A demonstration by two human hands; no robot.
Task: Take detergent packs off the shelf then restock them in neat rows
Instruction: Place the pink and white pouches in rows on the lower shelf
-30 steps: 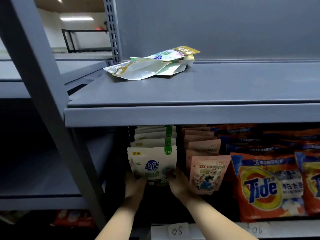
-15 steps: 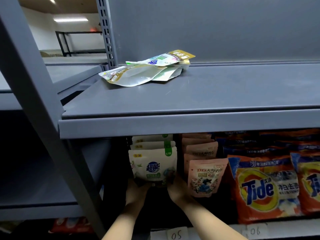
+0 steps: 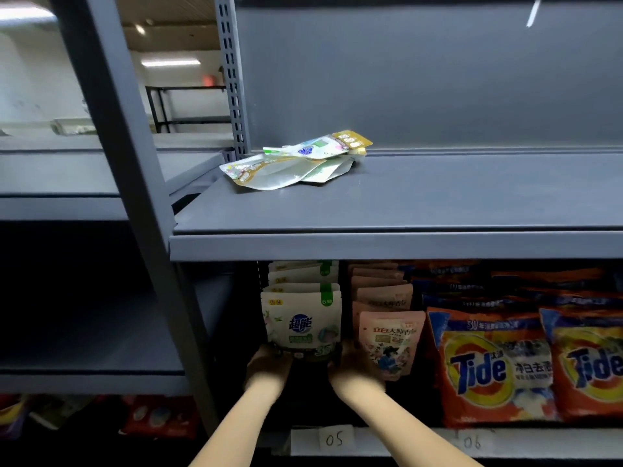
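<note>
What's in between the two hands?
In the head view, the front white pack sits between the left hand and the right hand, which grip its bottom corners.

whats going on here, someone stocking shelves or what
A person is working the lower shelf. Both hands, the left hand and the right hand, hold the bottom corners of the front white detergent pack, which stands upright at the head of its row. Pink packs and orange Tide bags stand in rows to its right. A few loose packs lie flat in a pile on the upper shelf.
</note>
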